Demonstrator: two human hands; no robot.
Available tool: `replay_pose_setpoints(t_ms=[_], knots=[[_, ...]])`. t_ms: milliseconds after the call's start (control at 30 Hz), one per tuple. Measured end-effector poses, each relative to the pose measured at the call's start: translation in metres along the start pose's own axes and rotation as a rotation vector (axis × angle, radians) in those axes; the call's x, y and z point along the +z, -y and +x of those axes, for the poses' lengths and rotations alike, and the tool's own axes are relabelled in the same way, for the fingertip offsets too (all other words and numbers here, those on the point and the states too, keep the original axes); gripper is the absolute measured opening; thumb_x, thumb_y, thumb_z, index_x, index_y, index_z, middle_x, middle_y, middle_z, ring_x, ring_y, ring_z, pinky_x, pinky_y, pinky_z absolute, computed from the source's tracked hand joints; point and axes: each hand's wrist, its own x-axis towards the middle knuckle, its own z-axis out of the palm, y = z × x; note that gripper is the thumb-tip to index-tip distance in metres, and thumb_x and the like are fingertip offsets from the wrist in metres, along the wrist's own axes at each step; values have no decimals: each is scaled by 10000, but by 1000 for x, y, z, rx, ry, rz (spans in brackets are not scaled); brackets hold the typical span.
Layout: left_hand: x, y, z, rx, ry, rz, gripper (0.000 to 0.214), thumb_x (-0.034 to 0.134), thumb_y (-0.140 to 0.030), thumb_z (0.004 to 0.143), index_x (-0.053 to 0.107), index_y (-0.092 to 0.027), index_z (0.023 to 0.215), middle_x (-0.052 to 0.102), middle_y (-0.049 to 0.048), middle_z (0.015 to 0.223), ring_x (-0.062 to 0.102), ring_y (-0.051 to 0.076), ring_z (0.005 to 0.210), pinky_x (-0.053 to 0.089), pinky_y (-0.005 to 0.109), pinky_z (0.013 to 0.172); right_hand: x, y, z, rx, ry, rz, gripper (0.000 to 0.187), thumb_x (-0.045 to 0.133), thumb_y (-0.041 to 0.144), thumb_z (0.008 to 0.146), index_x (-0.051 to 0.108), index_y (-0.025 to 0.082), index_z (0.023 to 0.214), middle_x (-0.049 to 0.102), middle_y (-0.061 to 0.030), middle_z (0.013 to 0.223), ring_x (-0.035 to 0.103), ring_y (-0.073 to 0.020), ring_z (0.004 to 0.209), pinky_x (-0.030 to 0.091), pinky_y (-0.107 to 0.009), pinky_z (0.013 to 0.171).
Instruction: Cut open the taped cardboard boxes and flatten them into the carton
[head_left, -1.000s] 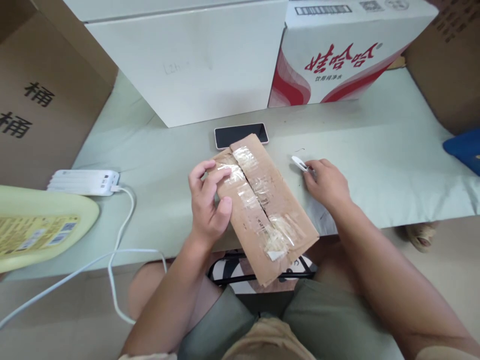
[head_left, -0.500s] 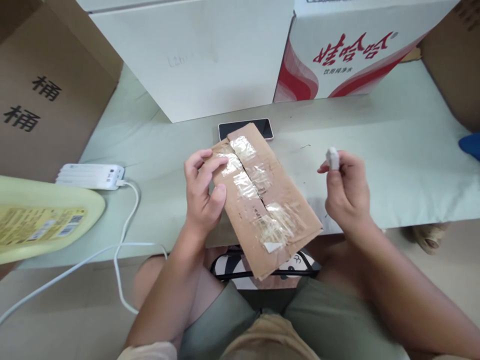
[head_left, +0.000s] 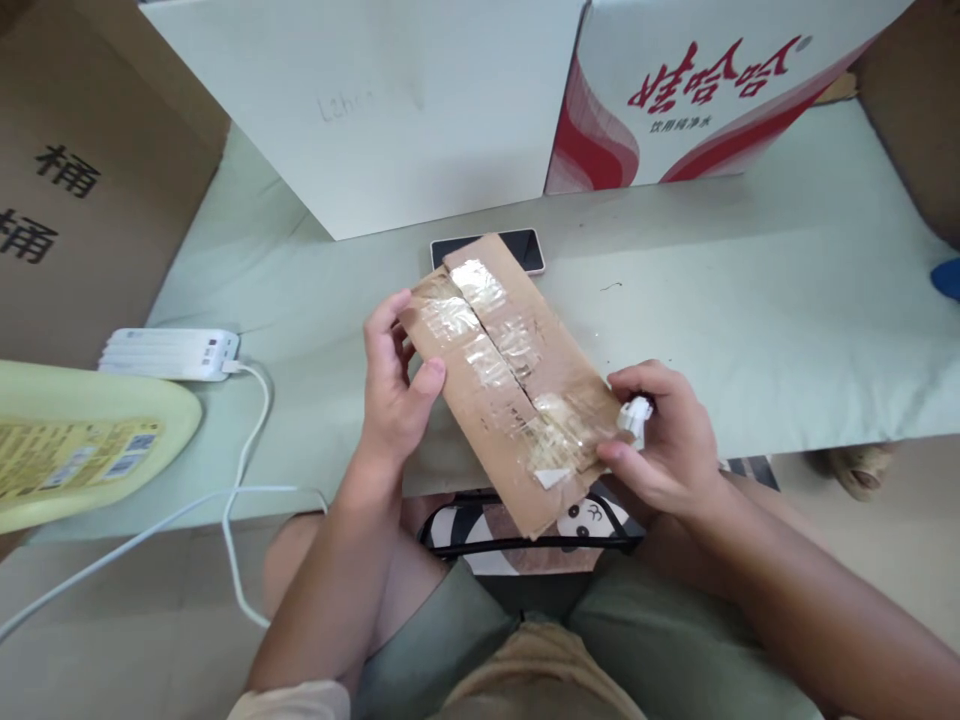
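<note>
A flat brown cardboard box (head_left: 495,390) is tilted above my lap, with strips of shiny clear tape along its middle seam. A small white scrap (head_left: 553,478) sticks near its lower end. My left hand (head_left: 397,385) grips the box's upper left edge, thumb on the near face and fingers partly behind it. At the lower right corner, my right hand (head_left: 667,435) has its thumb and forefinger around the cardboard's edge. A small crumpled white wad (head_left: 635,415), possibly balled tape, sits within that hand's fingers.
Behind the box lies a phone (head_left: 523,250) on the pale green cloth (head_left: 750,300). White cartons (head_left: 435,120) stand at the back. To the left are a white power bank (head_left: 172,353) with a cable (head_left: 247,470), a yellow bottle (head_left: 90,445) and a large cardboard box (head_left: 90,200).
My right hand has moved down and left to the cardboard box's corner, still with the white wad. The left forefinger has drawn back from the taped face to the edge.
</note>
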Motion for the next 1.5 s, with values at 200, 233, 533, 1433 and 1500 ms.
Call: replay_pose_setpoints(t_ms=[200, 233, 533, 1433, 1500], knots=[[4, -37, 0, 179, -237, 334, 499, 623, -587, 956, 537, -342, 1382, 544, 86, 1440, 504, 344, 1442, 485, 579, 1177, 0, -3, 3, 71, -101, -69, 330, 624, 560, 1004, 594, 254, 1124, 610, -18, 874, 580, -191, 737, 445, -335, 643], [7, -48, -3, 294, -241, 387, 406, 592, -534, 967, 576, -345, 1326, 559, 68, 1415, 527, 326, 1417, 473, 572, 1197, 0, -3, 4, 71, -85, -66, 335, 607, 570, 1011, 593, 253, 1119, 608, -18, 872, 583, -189, 738, 445, -333, 639], [49, -71, -38, 629, -23, 411, 407, 362, -434, 1009, 738, -287, 1056, 790, 1, 983, 682, 209, 1005, 334, 395, 1244, 1, -6, 3, 220, -115, 23, 334, 643, 576, 970, 584, 261, 1064, 576, -8, 819, 542, -179, 677, 458, -347, 599], [55, -71, -40, 569, -59, 407, 359, 363, -405, 978, 699, -317, 1073, 759, 19, 932, 633, 259, 944, 337, 460, 1176, -14, -3, 13, 212, -272, 439, 309, 704, 585, 952, 785, 288, 924, 680, -22, 771, 623, -173, 593, 535, -364, 558], [55, -72, -39, 575, -47, 409, 362, 357, -402, 986, 698, -309, 1062, 753, 21, 928, 637, 253, 956, 329, 443, 1190, -15, -4, 10, 197, -223, 454, 321, 674, 571, 977, 774, 277, 896, 655, -17, 730, 589, -160, 561, 506, -351, 531]])
